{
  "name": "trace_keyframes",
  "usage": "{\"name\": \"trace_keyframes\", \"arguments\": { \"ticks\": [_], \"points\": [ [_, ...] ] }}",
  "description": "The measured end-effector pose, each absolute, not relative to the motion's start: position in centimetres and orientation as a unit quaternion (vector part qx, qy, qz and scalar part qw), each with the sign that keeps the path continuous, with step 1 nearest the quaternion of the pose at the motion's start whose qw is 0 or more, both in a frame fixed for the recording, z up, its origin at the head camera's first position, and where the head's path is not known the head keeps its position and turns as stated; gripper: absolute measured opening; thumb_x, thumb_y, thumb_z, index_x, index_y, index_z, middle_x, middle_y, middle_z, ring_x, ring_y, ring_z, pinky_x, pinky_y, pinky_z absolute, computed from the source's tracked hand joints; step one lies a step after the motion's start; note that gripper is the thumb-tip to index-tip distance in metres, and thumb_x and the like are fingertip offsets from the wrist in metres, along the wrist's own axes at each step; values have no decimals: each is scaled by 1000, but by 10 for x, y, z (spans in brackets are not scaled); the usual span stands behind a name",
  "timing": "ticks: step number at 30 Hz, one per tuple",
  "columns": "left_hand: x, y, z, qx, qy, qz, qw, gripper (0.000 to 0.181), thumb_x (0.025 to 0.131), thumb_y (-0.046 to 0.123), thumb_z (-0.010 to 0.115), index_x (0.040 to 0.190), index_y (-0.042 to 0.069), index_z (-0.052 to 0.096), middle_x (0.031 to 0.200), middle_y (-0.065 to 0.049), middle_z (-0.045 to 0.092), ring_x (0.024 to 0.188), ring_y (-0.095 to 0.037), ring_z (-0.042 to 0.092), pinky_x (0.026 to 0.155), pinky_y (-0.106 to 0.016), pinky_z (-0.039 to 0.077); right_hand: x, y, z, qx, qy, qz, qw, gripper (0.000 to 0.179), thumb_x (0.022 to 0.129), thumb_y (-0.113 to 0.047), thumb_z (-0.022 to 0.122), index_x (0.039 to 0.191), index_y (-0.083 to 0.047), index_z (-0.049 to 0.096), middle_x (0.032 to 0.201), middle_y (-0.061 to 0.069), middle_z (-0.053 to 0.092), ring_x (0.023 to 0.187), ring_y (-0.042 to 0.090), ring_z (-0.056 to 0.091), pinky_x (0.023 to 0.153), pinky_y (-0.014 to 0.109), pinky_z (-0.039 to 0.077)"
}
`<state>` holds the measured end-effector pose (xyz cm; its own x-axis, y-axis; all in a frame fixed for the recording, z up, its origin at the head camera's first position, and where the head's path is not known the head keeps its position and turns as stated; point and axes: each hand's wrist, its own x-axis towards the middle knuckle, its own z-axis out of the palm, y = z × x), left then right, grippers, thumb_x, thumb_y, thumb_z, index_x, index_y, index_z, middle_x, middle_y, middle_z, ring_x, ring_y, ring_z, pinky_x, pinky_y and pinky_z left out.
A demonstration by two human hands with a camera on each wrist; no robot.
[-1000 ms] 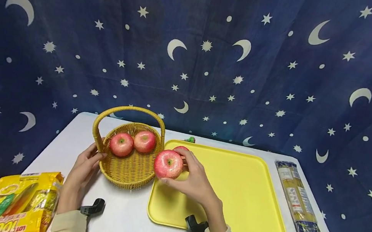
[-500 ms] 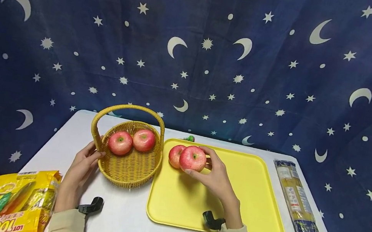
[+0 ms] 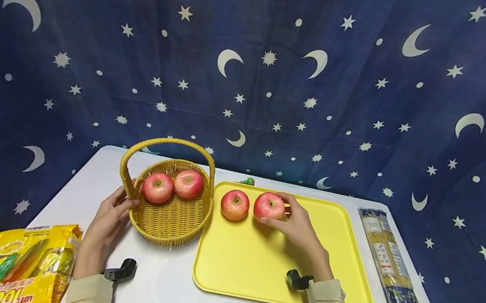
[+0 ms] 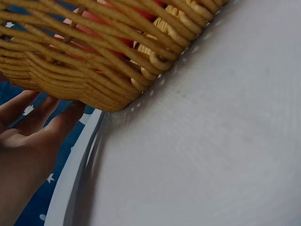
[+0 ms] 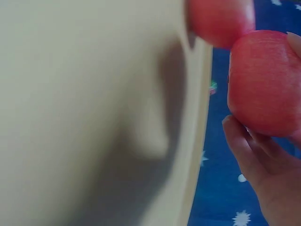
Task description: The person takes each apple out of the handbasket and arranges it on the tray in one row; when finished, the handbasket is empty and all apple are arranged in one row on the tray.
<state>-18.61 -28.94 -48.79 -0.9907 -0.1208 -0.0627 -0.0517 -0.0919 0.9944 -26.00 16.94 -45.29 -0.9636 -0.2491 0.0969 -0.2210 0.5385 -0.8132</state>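
Observation:
My right hand (image 3: 303, 232) holds a red apple (image 3: 268, 206) between thumb and fingers over the yellow tray (image 3: 256, 269). In the right wrist view this apple (image 5: 265, 82) looks lifted off the tray surface. Just left of it a second apple (image 3: 235, 205) sits on the tray. My left hand (image 3: 108, 216) grips the left side of the wicker basket (image 3: 166, 223), near the foot of its raised handle. Inside the basket lie two more apples, a left one (image 3: 158, 188) and a right one (image 3: 189, 184). Fingers (image 4: 66, 120) touch the basket's woven wall in the left wrist view.
A yellow snack bag (image 3: 24, 266) lies at the front left. At the right edge of the white table (image 3: 154, 282) is a long clear packet with dark blue ends (image 3: 389, 260). A small green item (image 3: 248, 181) sits behind the tray. Blue starry cloth (image 3: 253, 72) hangs behind.
My right hand has carried the apple rightward, from beside the basket to over the tray. The apple on the tray has come fully into view. My left hand stays on the basket.

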Motion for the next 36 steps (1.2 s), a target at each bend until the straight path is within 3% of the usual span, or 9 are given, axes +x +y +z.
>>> {"name": "trace_keyframes", "arguments": {
  "ticks": [16,27,32,36],
  "points": [
    [-186,-289,-489,56,-672,-738,27,67,103,4,51,164,4,21,168,-19,18,140,-8,32,98,-7,43,-280,177,-472,-140,894,-423,47,78,78,-30,89,142,-5,51,132,16,63,107,30,65,92,41,57],
    [-185,-288,-493,47,-677,-733,36,69,103,6,53,164,3,20,166,-21,20,135,-6,37,98,-8,44,-279,179,-470,-148,901,-402,69,88,76,-32,92,146,-7,45,136,17,60,117,35,63,102,50,53],
    [-185,-288,-493,49,-680,-731,37,69,104,7,54,163,3,20,163,-16,26,131,-4,40,98,-7,43,-275,181,-462,-171,907,-382,50,90,76,-32,92,148,-5,46,142,18,57,120,37,60,102,51,53],
    [-185,-289,-491,55,-681,-730,34,68,104,7,53,164,4,20,163,-16,25,129,-3,41,98,-7,43,-269,178,-451,-196,915,-352,3,81,80,-27,88,147,-4,49,144,20,55,126,40,56,107,57,47]
  ]
}}
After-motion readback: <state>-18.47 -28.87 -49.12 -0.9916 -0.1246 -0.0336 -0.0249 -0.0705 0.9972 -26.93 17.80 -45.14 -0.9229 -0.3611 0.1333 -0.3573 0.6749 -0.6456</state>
